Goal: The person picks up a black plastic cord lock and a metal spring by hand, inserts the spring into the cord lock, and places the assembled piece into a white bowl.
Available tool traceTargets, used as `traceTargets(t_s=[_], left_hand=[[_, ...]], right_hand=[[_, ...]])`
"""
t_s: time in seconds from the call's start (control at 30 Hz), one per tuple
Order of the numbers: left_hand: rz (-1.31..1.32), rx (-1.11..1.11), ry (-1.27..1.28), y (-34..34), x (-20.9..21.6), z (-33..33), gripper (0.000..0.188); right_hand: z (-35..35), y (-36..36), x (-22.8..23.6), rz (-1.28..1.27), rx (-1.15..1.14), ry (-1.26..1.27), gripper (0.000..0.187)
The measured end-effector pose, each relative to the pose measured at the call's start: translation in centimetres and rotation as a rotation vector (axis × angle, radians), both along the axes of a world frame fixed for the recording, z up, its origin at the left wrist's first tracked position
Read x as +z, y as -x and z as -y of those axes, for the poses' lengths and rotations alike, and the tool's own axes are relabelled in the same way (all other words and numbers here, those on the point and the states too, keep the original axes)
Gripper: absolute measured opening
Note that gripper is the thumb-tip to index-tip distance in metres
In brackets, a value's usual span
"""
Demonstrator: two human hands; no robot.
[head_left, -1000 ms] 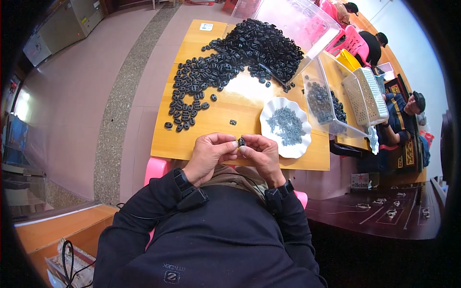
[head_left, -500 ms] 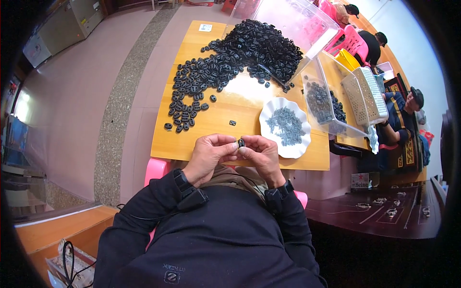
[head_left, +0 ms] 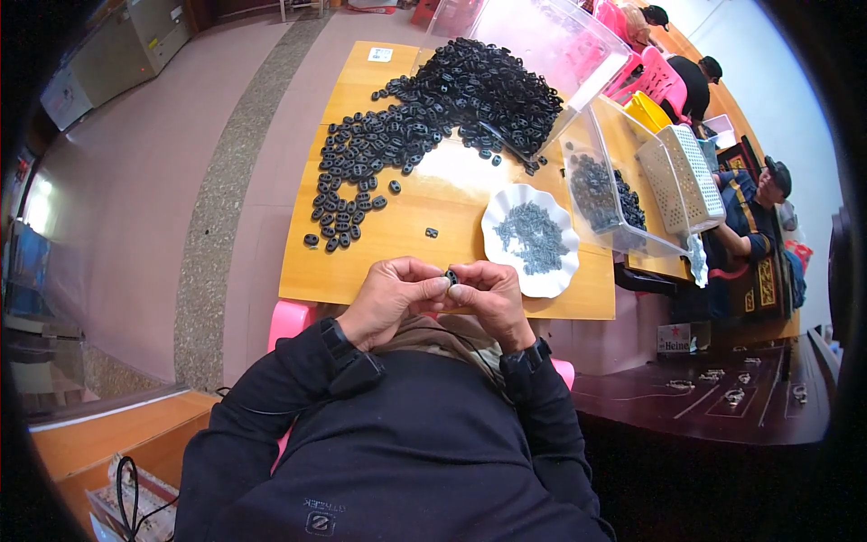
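Observation:
My left hand [head_left: 390, 298] and my right hand [head_left: 493, 300] meet over the near edge of the wooden table [head_left: 388, 271]. Thumbs and fingertips of both pinch one small black two-hole cord lock [head_left: 451, 276] between them. Fingers cover part of it, so its finer detail is hidden. Just beyond my hands lies a single small black piece [head_left: 432, 233]. To the right of it stands a white scalloped plate [head_left: 553, 285] with a heap of tiny grey parts [head_left: 533, 237], which look like springs. Loose black cord locks [head_left: 361, 154] spread over the table's left side.
A large heap of black pieces [head_left: 492, 90] spills from a tipped clear bin [head_left: 578, 54]. At the right are a clear box [head_left: 650, 237] holding more black pieces and a white perforated basket [head_left: 677, 181]. Other people [head_left: 750, 199] sit farther right.
The whole view has shifted slightly. Both hands keep pinching the same cord lock, which now looks a little more tilted between the fingertips.

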State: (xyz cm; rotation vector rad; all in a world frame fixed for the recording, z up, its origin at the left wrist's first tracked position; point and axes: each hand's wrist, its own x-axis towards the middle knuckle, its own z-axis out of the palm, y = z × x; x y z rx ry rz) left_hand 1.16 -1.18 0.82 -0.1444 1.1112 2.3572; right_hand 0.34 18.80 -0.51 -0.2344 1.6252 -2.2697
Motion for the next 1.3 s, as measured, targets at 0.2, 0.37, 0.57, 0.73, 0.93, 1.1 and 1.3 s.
traceTargets(t_s=[0.2, 0.37, 0.57, 0.73, 0.93, 1.1, 1.3], left_hand=[[-0.009, -0.057, 0.008, 0.2, -0.3, 0.0, 0.009], [-0.045, -0.092, 0.012, 0.3, -0.4, 0.0, 0.009], [-0.023, -0.072, 0.010, 0.5, 0.7, -0.1, 0.013], [0.017, -0.105, 0.092, 0.4, 0.8, 0.0, 0.017], [0.016, -0.102, 0.084, 0.1, 1.5, -0.1, 0.020], [0.024, -0.079, 0.086, -0.1, 1.3, -0.2, 0.024], [0.007, -0.085, 0.083, -0.1, 1.2, -0.4, 0.023]], right_hand=[[-0.3, -0.1, 0.2, 0.004, 0.036, 0.009, 0.023], [-0.3, -0.2, 0.1, 0.008, 0.058, 0.070, 0.024], [-0.1, 0.1, 0.9, -0.029, 0.033, -0.102, 0.026], [0.4, -0.2, 1.6, -0.289, 0.040, -0.270, 0.027], [0.7, 0.1, 2.0, -0.644, -0.039, -0.587, 0.022], [0.7, -0.2, 2.0, -0.600, -0.041, -0.569, 0.019], [0.4, -0.3, 1.5, -0.552, -0.010, -0.500, 0.017]])
